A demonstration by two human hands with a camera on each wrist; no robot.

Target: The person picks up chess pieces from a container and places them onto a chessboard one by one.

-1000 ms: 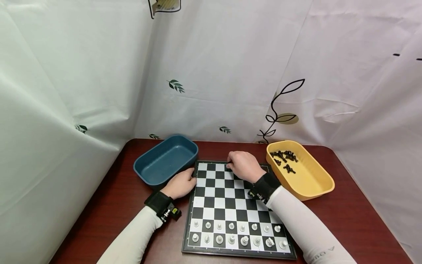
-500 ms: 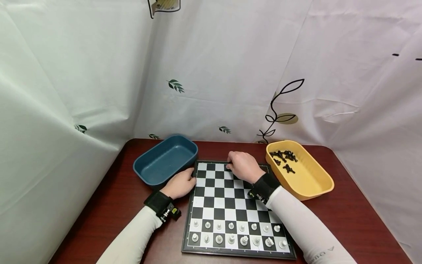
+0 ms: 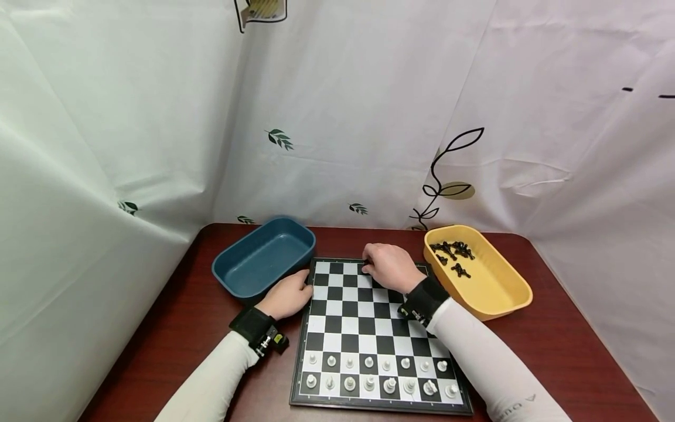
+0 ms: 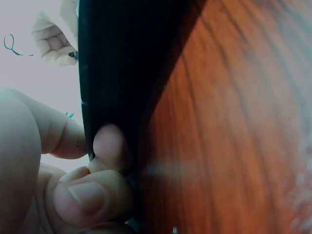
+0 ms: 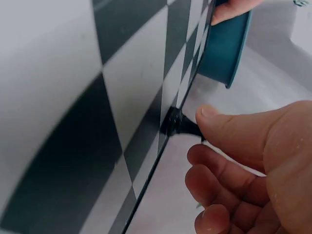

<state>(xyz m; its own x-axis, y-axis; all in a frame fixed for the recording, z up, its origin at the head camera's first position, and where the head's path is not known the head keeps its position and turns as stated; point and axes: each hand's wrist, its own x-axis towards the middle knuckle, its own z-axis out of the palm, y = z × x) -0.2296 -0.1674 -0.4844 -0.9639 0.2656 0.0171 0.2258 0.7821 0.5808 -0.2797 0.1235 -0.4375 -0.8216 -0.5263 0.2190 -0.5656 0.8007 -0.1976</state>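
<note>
My right hand (image 3: 389, 266) pinched a black piece (image 5: 179, 124) between thumb and fingertips, standing on the board's (image 3: 364, 316) far row, just ahead of my knuckles. My left hand (image 3: 289, 295), farther off, gripped the board's left edge with curled fingers, beside the blue tray (image 3: 263, 257). The yellow tray (image 3: 498, 287) of black pieces lay to my right on the table (image 3: 569, 346).
</note>
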